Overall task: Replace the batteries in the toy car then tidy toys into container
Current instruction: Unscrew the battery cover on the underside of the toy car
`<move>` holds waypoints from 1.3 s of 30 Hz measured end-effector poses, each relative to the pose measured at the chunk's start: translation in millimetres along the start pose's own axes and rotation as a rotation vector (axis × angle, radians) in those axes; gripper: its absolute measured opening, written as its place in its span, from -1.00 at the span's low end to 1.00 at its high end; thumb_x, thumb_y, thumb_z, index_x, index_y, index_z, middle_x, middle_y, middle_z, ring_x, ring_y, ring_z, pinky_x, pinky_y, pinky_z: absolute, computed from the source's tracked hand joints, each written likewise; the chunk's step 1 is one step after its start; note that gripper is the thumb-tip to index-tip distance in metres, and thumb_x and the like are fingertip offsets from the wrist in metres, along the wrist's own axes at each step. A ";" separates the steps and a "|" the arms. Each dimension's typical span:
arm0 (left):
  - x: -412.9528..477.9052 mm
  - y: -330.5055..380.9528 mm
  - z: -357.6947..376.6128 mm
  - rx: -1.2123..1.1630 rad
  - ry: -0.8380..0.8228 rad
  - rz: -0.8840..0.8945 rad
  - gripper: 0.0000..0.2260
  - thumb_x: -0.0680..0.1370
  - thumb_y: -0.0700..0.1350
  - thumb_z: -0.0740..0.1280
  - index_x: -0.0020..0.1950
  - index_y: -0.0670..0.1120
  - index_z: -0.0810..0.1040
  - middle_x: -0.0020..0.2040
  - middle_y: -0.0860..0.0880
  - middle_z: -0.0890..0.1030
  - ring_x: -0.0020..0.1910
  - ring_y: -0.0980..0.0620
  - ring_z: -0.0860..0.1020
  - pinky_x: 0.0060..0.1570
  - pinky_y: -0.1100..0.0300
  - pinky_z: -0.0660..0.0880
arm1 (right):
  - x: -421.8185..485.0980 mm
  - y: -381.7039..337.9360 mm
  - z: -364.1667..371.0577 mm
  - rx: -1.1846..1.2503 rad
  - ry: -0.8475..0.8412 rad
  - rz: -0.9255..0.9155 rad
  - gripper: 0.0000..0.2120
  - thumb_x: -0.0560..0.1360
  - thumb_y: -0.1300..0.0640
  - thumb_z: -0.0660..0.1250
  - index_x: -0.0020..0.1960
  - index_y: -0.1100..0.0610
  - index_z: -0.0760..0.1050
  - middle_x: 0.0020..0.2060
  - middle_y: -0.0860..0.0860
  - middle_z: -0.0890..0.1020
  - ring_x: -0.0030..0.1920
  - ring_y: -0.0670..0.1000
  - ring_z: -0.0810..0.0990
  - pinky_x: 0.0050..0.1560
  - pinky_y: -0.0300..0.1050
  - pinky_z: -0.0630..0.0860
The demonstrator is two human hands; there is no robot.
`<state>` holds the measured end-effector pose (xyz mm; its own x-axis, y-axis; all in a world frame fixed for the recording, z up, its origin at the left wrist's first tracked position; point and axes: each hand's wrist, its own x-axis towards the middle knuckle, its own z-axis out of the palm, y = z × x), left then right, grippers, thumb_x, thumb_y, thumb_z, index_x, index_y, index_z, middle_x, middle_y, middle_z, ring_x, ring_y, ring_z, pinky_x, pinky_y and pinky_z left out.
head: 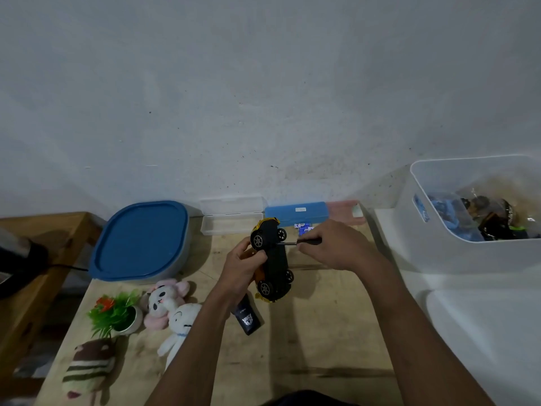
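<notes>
Your left hand grips the toy car on its side above the table, underside facing right. Your right hand pinches a screwdriver, tip touching the underside.

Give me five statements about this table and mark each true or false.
1. The left hand holds the toy car. True.
2. The right hand holds a battery. False: it holds a screwdriver against the car's underside.
3. The blue lid is off its box. False: it sits on the box.
4. The white plush toy lies on the table. True.
5. The white bin is empty. False: it holds things.
</notes>
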<state>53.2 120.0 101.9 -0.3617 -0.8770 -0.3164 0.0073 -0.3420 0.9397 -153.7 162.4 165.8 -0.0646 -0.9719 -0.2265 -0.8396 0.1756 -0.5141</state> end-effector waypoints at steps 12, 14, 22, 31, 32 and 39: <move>-2.2 4.6 -1.5 -0.001 0.020 0.006 -0.76 0.59 -0.30 0.28 0.16 -0.02 0.57 0.01 -0.14 0.68 -0.03 -0.06 0.68 -0.14 0.11 0.61 | -10.0 -18.3 -1.6 -0.261 0.134 -0.119 -0.73 0.60 -0.09 0.15 0.20 -0.17 0.57 -0.01 -0.11 0.67 -0.07 -0.02 0.60 -0.17 -0.13 0.50; -3.1 4.6 -1.0 -0.005 0.022 0.000 -0.76 0.59 -0.30 0.28 0.15 -0.01 0.57 -0.01 -0.14 0.68 -0.04 -0.05 0.68 -0.15 0.13 0.60 | -11.6 -20.2 -3.1 -0.275 0.143 -0.134 -0.73 0.60 -0.09 0.18 0.26 -0.22 0.52 0.06 -0.12 0.65 -0.02 -0.02 0.59 -0.20 -0.15 0.44; -2.0 2.1 -1.5 -0.037 0.026 -0.007 -0.74 0.59 -0.30 0.27 0.23 -0.07 0.56 -0.03 -0.10 0.69 0.02 -0.09 0.66 -0.09 0.09 0.57 | -3.7 -23.5 -4.9 -0.246 -0.017 0.056 -0.64 0.60 -0.08 0.14 -0.11 0.16 0.55 -0.35 0.03 0.52 -0.30 0.02 0.55 -0.31 -0.11 0.42; 0.1 0.7 -3.7 -0.062 0.020 0.015 -0.73 0.59 -0.30 0.27 0.21 -0.04 0.59 -0.02 -0.12 0.69 0.01 -0.11 0.65 -0.02 -0.01 0.56 | -13.0 -32.5 -9.3 -0.356 0.155 -0.100 -0.79 0.56 0.02 0.19 0.07 -0.02 0.59 -0.20 -0.06 0.60 -0.22 -0.02 0.55 -0.30 -0.17 0.37; 0.9 0.8 -4.4 -0.068 0.021 0.017 -0.73 0.59 -0.30 0.27 0.21 -0.04 0.59 -0.02 -0.12 0.69 0.01 -0.11 0.65 -0.02 -0.01 0.55 | -12.5 -31.8 -8.2 -0.362 0.163 -0.095 -0.75 0.58 0.01 0.14 0.02 0.01 0.60 -0.28 -0.07 0.54 -0.28 -0.02 0.50 -0.37 -0.17 0.30; 2.7 2.9 -3.1 -0.079 0.010 0.029 -0.72 0.59 -0.32 0.27 0.22 -0.05 0.58 -0.04 -0.11 0.69 -0.01 -0.09 0.65 -0.05 0.01 0.55 | -7.3 -32.8 -11.4 -0.321 0.223 -0.158 -0.75 0.56 0.13 0.30 0.18 -0.12 0.58 -0.01 -0.06 0.58 -0.06 0.00 0.56 -0.20 -0.13 0.47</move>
<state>55.2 115.5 103.3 -0.3506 -0.8901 -0.2911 0.0908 -0.3417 0.9354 -131.8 161.9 193.7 -0.0070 -0.9993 0.0368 -0.9717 -0.0019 -0.2360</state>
